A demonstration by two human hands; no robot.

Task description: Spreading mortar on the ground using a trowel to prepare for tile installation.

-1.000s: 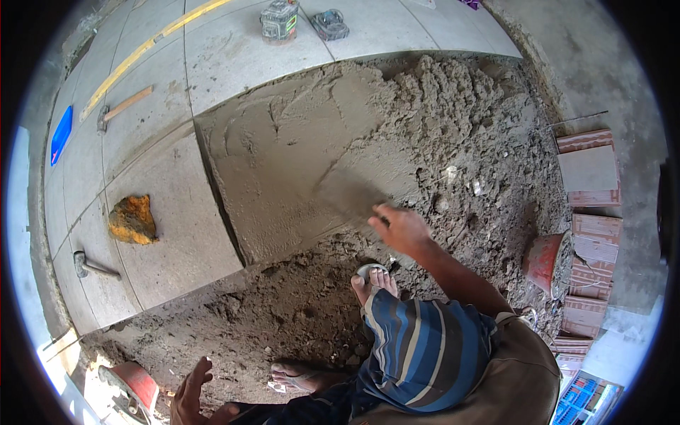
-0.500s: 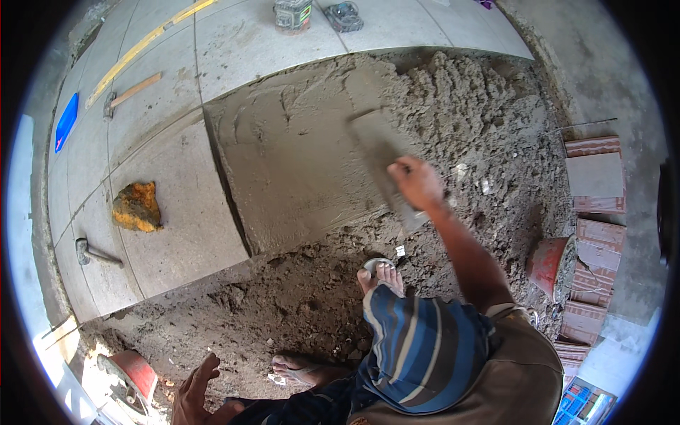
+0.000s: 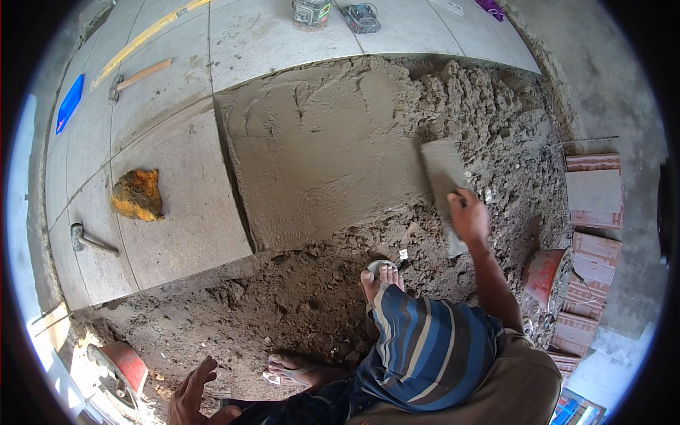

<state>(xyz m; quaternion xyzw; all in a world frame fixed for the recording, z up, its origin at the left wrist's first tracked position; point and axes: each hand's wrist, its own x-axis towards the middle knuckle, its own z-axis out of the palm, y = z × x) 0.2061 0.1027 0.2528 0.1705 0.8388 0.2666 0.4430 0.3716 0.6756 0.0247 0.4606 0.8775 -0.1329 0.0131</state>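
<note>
My right hand (image 3: 470,218) is closed round the handle of a long, flat plastering trowel (image 3: 440,166). The blade lies at the right edge of a smoothed bed of wet grey mortar (image 3: 326,142), where it meets the rough, lumpy mortar (image 3: 489,106). At the lower left my left hand (image 3: 191,393) hangs over the soil near my knee, its fingers apart and holding nothing. Left of the smooth bed, a large grey floor tile (image 3: 184,205) borders it, with a dirty yellow sponge (image 3: 137,195) on top.
A wooden-handled hammer (image 3: 142,78), a mallet (image 3: 92,241), a blue tray (image 3: 69,104) and a yellow straightedge (image 3: 145,39) lie on laid tiles. A bucket (image 3: 312,13) stands at the far edge. Red containers (image 3: 544,276) and stacked tiles (image 3: 593,191) flank the bare soil.
My right hand has drawn the trowel to the right across the mortar, widening the smoothed strip. My left hand stays in nearly the same place. The view has shifted slightly.
</note>
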